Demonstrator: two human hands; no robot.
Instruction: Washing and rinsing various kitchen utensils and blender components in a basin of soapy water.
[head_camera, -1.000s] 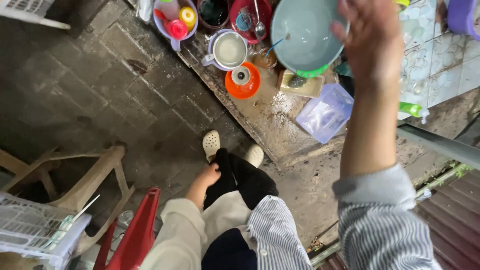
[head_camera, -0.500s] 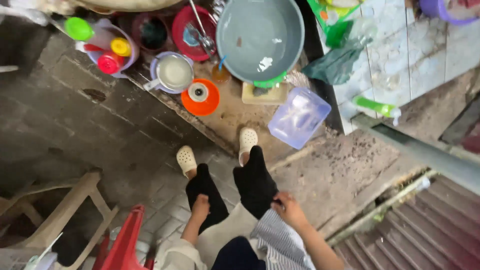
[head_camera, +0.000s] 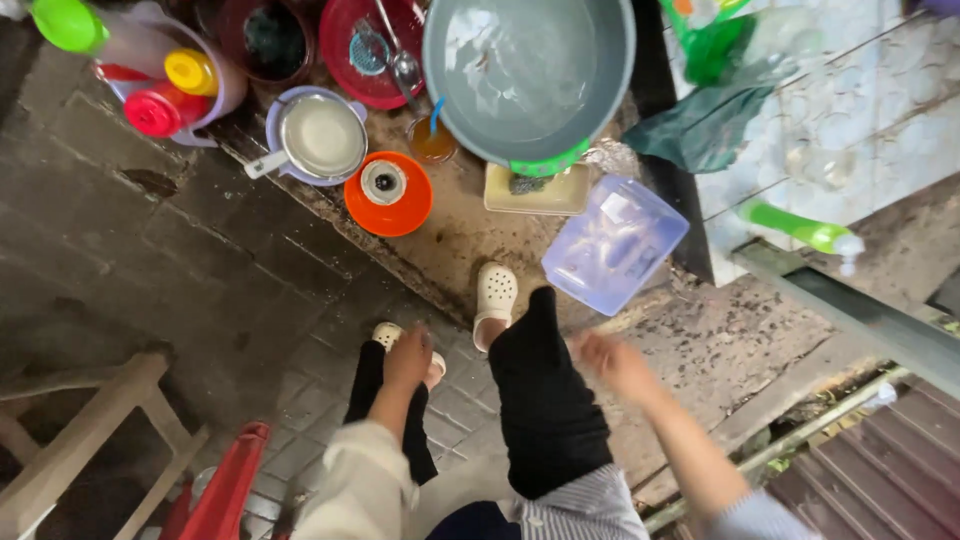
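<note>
— Which colours are on the floor by the wet slab?

— The big basin (head_camera: 528, 75) is grey-blue with a green clip on its rim. The small bowl (head_camera: 388, 193) is orange, the plastic box (head_camera: 614, 243) is pale violet, the colander (head_camera: 375, 50) is red.

— And the clothes?

— The trousers (head_camera: 545, 395) are black, the clogs (head_camera: 495, 297) are cream. The right sleeve (head_camera: 585, 510) has thin blue and white stripes; the left sleeve (head_camera: 350, 490) is plain beige.

Clear bluish plastic tub (head_camera: 614, 243) just ahead of right hand (head_camera: 615, 362), tilted on wet ground, open side up, looks empty.
</note>
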